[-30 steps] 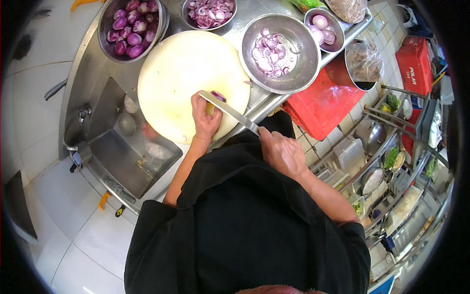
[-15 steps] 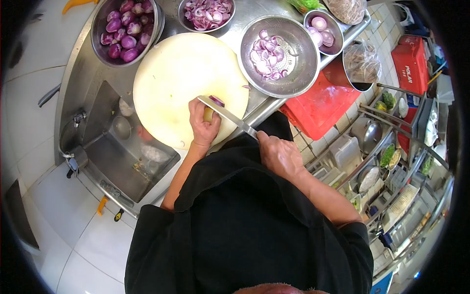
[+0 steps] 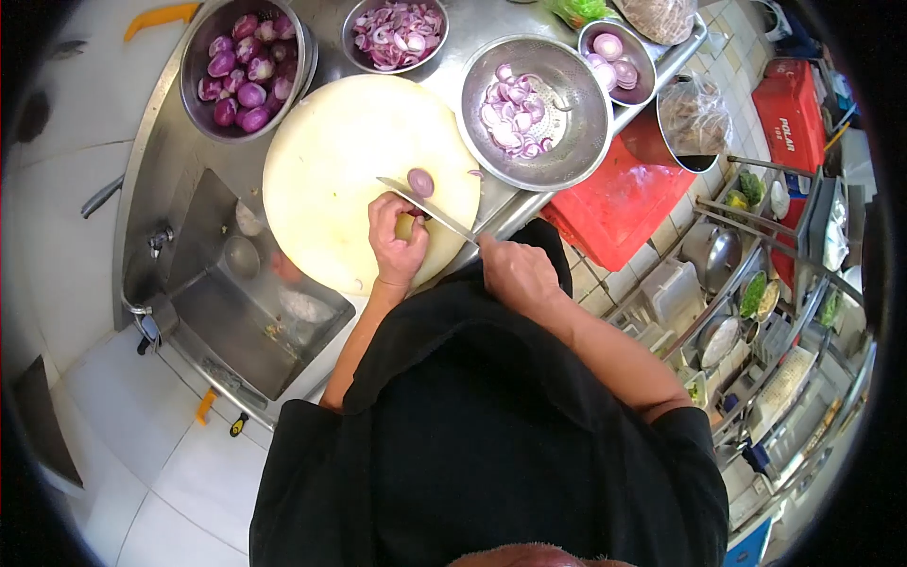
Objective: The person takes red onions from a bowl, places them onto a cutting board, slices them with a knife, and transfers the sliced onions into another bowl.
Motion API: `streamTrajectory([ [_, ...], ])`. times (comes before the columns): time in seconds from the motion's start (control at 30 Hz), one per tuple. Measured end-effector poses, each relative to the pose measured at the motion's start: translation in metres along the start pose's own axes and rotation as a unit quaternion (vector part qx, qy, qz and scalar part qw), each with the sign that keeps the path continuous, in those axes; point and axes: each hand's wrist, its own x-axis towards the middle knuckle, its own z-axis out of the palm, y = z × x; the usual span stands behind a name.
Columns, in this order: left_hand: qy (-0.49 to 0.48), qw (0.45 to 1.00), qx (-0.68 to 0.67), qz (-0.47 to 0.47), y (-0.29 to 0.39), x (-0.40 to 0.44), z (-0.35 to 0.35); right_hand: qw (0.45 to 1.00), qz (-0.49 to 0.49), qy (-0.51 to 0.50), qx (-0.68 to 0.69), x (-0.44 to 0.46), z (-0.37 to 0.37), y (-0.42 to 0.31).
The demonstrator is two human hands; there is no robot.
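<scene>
My right hand (image 3: 520, 272) is closed around the handle of a knife (image 3: 436, 214), whose blade slants up and left across a round cream cutting board (image 3: 326, 180). Beside the blade, my left hand (image 3: 397, 236) has its fingers curled on a red onion (image 3: 416, 214), mostly hidden by the hand and blade. On the far side of the blade, a cut onion slice (image 3: 420, 181) lies flat on the board. A thin onion scrap (image 3: 474, 173) rests at the board's right edge.
A bowl of whole peeled red onions (image 3: 248, 74) stands back left, near a bowl of sliced onion (image 3: 400, 36). A perforated metal bowl (image 3: 576, 142) holds more slices; a smaller bowl (image 3: 644, 93) holds onion rounds. A sink (image 3: 222, 293) lies left, a red container (image 3: 614, 213) right.
A slice has come off the onion and now lies beyond the blade. My right hand has moved left with the knife. The view has shifted slightly.
</scene>
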Motion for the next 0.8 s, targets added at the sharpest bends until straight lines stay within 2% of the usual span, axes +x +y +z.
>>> streamTrajectory([
  [0.07,0.006,1.0,-0.004,-0.004,-0.004,-0.005,0.002,1.0,0.006,-0.026,-0.01,-0.001,-0.005,-0.002],
  [0.37,0.009,0.999,0.017,0.027,-0.006,-0.005,-0.001,0.999,-0.018,0.046,0.01,-0.025,-0.017,-0.007],
  [0.47,0.014,1.0,-0.02,0.001,-0.004,-0.006,0.0,0.999,-0.024,0.039,0.012,-0.041,-0.028,-0.01],
  [0.8,0.005,1.0,-0.009,-0.011,-0.006,-0.008,0.001,1.0,-0.014,0.007,-0.001,-0.056,-0.031,-0.012],
])
